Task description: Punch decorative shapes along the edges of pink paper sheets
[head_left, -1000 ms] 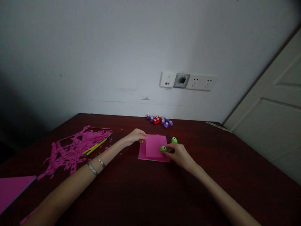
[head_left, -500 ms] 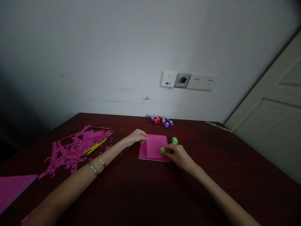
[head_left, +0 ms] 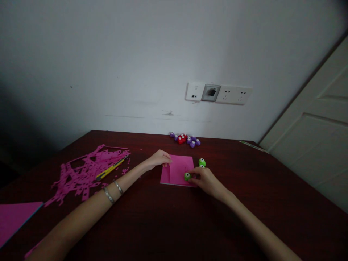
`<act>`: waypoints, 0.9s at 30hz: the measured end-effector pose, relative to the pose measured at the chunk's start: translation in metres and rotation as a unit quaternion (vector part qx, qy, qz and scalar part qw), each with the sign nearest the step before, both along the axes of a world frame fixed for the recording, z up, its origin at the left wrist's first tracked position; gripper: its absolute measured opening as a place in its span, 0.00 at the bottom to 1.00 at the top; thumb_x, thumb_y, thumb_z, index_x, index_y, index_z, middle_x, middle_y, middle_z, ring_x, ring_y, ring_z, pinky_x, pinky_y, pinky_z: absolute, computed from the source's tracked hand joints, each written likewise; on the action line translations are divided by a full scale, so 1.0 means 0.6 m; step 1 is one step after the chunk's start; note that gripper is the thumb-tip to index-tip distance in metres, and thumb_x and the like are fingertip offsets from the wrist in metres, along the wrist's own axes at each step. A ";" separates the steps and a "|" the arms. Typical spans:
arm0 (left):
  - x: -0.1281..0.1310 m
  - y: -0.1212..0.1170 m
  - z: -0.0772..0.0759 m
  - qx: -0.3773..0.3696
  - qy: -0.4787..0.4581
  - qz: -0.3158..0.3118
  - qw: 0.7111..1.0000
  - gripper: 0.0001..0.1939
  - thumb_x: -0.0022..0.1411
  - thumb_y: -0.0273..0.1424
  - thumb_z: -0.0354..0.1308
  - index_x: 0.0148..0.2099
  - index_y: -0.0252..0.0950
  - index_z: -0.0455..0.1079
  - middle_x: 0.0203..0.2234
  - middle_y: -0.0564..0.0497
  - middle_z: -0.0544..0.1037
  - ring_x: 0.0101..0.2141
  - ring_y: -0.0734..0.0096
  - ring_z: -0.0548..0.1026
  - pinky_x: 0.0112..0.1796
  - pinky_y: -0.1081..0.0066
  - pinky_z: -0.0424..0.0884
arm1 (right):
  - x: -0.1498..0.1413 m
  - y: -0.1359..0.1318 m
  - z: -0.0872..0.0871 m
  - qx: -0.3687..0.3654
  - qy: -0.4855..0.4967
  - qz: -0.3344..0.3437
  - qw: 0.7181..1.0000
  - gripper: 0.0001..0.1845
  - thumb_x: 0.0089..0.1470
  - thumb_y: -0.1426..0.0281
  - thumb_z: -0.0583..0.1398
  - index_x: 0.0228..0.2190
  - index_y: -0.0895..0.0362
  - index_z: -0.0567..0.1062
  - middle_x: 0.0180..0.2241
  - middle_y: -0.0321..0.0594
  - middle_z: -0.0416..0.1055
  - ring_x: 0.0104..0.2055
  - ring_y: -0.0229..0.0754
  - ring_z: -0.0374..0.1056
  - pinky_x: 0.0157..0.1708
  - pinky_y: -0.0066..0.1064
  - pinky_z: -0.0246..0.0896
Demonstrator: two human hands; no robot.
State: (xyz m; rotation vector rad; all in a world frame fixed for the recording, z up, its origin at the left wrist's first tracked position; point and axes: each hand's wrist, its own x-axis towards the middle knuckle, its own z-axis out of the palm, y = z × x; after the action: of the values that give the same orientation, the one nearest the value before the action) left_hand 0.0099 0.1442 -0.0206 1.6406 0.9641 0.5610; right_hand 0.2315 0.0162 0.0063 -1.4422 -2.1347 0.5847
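Note:
A square of pink paper [head_left: 178, 167] lies in the middle of the dark table, with a raised flap or upper sheet. At its left edge, the fingers of my left hand [head_left: 160, 158] pinch that upper sheet. My right hand [head_left: 206, 180] grips a small green craft punch [head_left: 187, 176] over the lower right part of the paper. The underside of this punch is hidden, so I cannot tell whether it touches the sheet. Two more green punches [head_left: 201, 162] stand just behind my right hand, the nearer one partly covered by it.
Pink paper scraps [head_left: 84, 172] with punched holes are heaped on the left, a yellow utility knife [head_left: 111, 169] beside them. Several purple punches [head_left: 193, 144] and red punches [head_left: 181, 139] stand near the wall. Another pink sheet [head_left: 16, 219] lies at the left edge.
My right hand has shifted the green punch slightly left and down over the paper. The left hand stays almost where it was on the paper's edge.

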 end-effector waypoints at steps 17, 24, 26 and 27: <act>0.024 -0.057 0.039 0.363 0.283 0.061 0.886 0.24 0.53 0.42 0.57 0.47 0.30 0.66 0.37 0.41 0.74 0.40 0.58 0.71 0.39 0.63 0.65 | 0.004 0.007 -0.004 -0.017 -0.016 0.003 1.000 0.08 0.47 0.73 0.60 0.33 0.58 0.77 0.29 0.39 0.72 0.29 0.37 0.63 0.29 0.28 0.57; 0.024 -0.089 0.065 0.409 0.282 -0.196 0.846 0.28 0.54 0.49 0.54 0.50 0.33 0.65 0.46 0.42 0.67 0.45 0.60 0.65 0.44 0.65 0.62 | 0.003 0.000 0.005 -0.047 0.005 -0.006 0.999 0.11 0.46 0.73 0.60 0.35 0.58 0.76 0.31 0.39 0.72 0.30 0.37 0.65 0.30 0.28 0.59; 0.024 -0.089 0.061 0.382 0.288 -0.210 0.852 0.29 0.52 0.49 0.55 0.49 0.33 0.65 0.44 0.42 0.66 0.43 0.61 0.66 0.42 0.66 0.63 | 0.003 0.000 0.006 -0.054 0.009 -0.007 0.998 0.10 0.46 0.74 0.60 0.34 0.58 0.76 0.31 0.39 0.72 0.30 0.37 0.65 0.30 0.27 0.59; 0.025 -0.088 0.058 0.375 0.288 -0.214 0.855 0.29 0.51 0.49 0.56 0.49 0.34 0.65 0.44 0.43 0.66 0.43 0.61 0.65 0.42 0.66 0.63 | 0.004 0.000 0.006 -0.054 0.011 -0.005 0.998 0.10 0.46 0.74 0.60 0.34 0.58 0.76 0.31 0.39 0.72 0.30 0.37 0.65 0.30 0.27 0.59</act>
State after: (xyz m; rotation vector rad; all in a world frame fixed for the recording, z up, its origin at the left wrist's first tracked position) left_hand 0.0247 0.0915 0.0143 2.7473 0.7758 0.1117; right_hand 0.2337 0.0161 0.0101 -1.4970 -2.1064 0.7184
